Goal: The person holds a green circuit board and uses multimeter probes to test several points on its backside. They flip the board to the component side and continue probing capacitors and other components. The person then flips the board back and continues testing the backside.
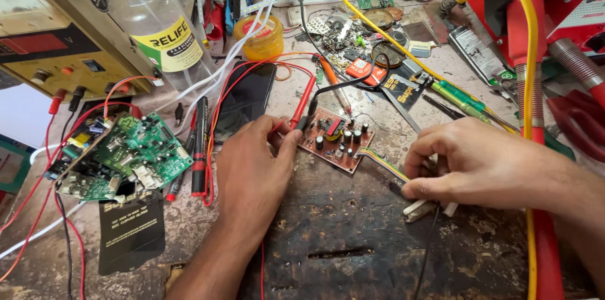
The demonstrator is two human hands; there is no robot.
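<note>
A small brown circuit board (334,140) with black capacitors lies at the middle of the worn workbench. My left hand (252,171) holds a red test probe (301,108) and a black one against the board's left edge. My right hand (469,161) pinches a white connector (421,209) at the end of the multicoloured ribbon cable (381,162) that runs from the board's right side.
A green circuit board (129,152) with loose wires lies at the left, beside a black-and-red marker (200,149) and a dark phone (244,101). A clear bottle (157,23) and a yellow tape roll (259,38) stand behind. Small parts clutter the back; a yellow cable (532,86) runs down the right.
</note>
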